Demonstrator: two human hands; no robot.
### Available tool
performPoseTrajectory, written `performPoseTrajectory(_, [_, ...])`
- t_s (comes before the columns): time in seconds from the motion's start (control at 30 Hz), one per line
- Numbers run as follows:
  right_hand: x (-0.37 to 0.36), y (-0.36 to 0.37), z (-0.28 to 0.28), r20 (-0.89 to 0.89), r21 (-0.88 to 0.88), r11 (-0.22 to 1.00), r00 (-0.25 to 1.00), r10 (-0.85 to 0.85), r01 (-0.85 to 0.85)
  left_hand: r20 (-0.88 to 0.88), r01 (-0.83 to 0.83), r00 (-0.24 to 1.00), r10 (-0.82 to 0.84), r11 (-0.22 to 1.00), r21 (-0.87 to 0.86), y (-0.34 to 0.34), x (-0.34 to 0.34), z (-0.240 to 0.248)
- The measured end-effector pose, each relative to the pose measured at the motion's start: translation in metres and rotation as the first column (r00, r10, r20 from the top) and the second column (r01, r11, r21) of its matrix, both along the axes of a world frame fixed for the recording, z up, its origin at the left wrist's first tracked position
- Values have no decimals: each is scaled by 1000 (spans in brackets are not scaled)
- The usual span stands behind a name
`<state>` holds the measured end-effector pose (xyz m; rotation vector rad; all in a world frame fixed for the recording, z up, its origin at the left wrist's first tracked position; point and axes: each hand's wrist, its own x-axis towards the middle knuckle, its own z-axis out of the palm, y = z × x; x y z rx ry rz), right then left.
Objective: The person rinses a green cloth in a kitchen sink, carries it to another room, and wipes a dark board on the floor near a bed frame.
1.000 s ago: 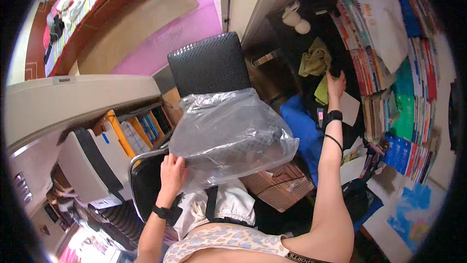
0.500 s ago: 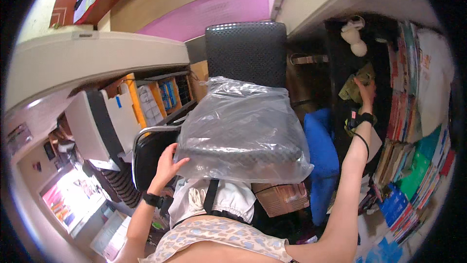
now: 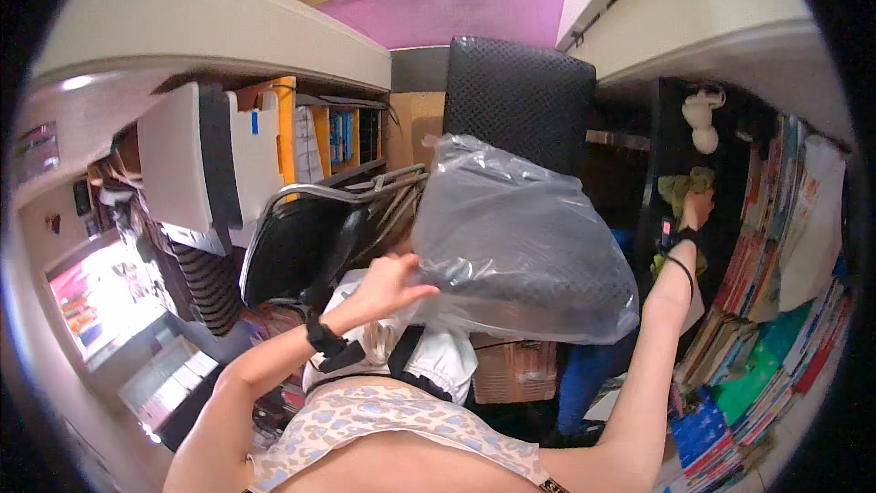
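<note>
In front of me stands a black chair; its textured backrest [image 3: 516,96] is bare and its seat is under a clear plastic cover [image 3: 525,238]. My left hand [image 3: 391,289] is at the left edge of this cover with fingers and thumb apart, grasping nothing. It seems to touch the plastic. Reaching far to the right, my right hand [image 3: 697,208] is on a crumpled yellow-green cloth [image 3: 684,185] on a dark shelf [image 3: 662,137]. Its fingertips are partly hidden against the cloth. Just beyond the cloth lies a white rounded object [image 3: 701,119].
Rows of books and magazines [image 3: 744,247] line the right side. A folding chair [image 3: 306,247] stands at the left, near a shelf with yellow-orange dividers [image 3: 285,133]. Something blue [image 3: 589,379] and a cardboard-coloured box [image 3: 516,370] are low beside the covered seat.
My view has turned, so the chair appears further right. My left hand has moved right along with the cover's edge. My right hand stays at the cloth, its wrist slightly lower.
</note>
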<state>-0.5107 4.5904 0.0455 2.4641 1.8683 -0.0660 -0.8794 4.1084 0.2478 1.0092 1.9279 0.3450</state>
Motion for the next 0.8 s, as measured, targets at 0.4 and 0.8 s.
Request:
performPoseTrajectory(0.4, [-29, -115, 193, -815, -33, 953, 561, 148, -300, 187, 226, 947, -260, 956, 188, 26, 49, -18])
performPoseTrajectory(0.8, [-37, -206, 415, -977, 154, 985, 163, 139, 83, 315, 437, 829, -462, 887, 150, 18, 14, -39])
